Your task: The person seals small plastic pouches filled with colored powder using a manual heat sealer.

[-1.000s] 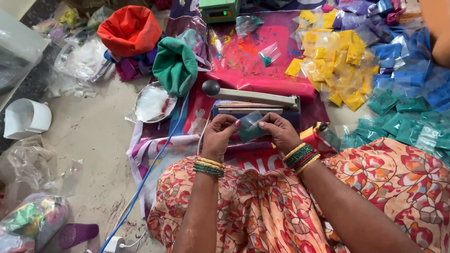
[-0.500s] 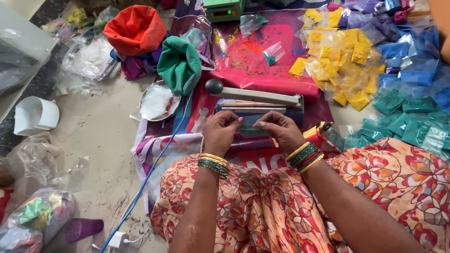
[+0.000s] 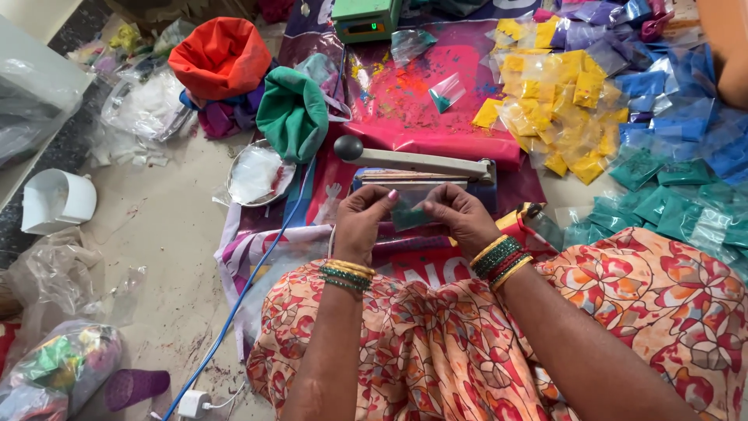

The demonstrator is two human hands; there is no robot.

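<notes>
While the person sits on the floor, the left hand [image 3: 360, 222] and right hand [image 3: 460, 218] pinch a small teal powder packet [image 3: 409, 214] by its top corners, just before the heat sealer [image 3: 425, 173]. It looks light, limp and slippery; the edges seem safest to hold.

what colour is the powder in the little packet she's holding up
Teal green, seen in the head view: the small clear packet is pinched between the left hand and right hand.
</notes>
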